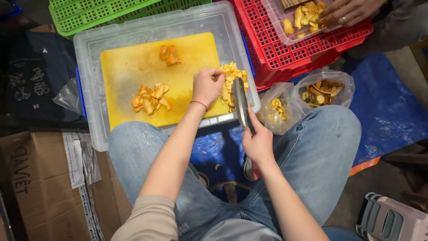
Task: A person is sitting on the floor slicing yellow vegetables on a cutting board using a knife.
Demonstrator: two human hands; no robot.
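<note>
A: Two piles of orange fruit pieces [150, 98] are left on the yellow cutting board [129, 67]; the diced heap [232, 85] lies at the board's right edge, inside the clear plastic bin [89, 49].

B: How is the step best handled?

A: The heap should be gathered with the left hand [206, 87], whose grip is curled closed on the dice, while the cleaver [241, 102] is kept flat and low. The right hand [257, 143] is closed on the handle; fingers should be kept clear of the edge.

B: What cannot be made out?

A: The handle is covered by the palm. The fruit's kind is uncertain. Another person's hand [352, 11] over the tray [278, 27] on the red crate [290, 58] is cut off by the frame.
</note>
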